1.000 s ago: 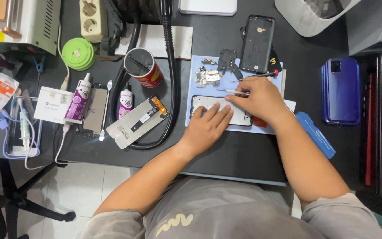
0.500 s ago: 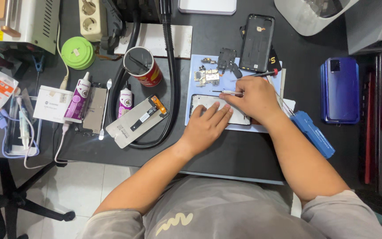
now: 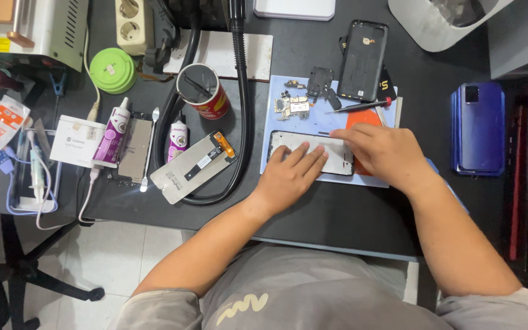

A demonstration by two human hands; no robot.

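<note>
On 1 blue mat (image 3: 313,122), 2 open hands (image 3: 337,162) press 1 phone frame (image 3: 337,160) flat.

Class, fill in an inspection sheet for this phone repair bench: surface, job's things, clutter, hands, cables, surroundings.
Surface: dark desk with a pale blue work mat.
Job's things: opened phone frame flat on the mat; small loose parts and a screwdriver behind it.
Clutter: glue tubes, red cup, spare screen, black back cover, blue phone.
Hands: left hand and right hand press on the frame.
Cables: black hose loops across the desk; white cable at left.
Surroundings: tiled floor, chair base.
</note>
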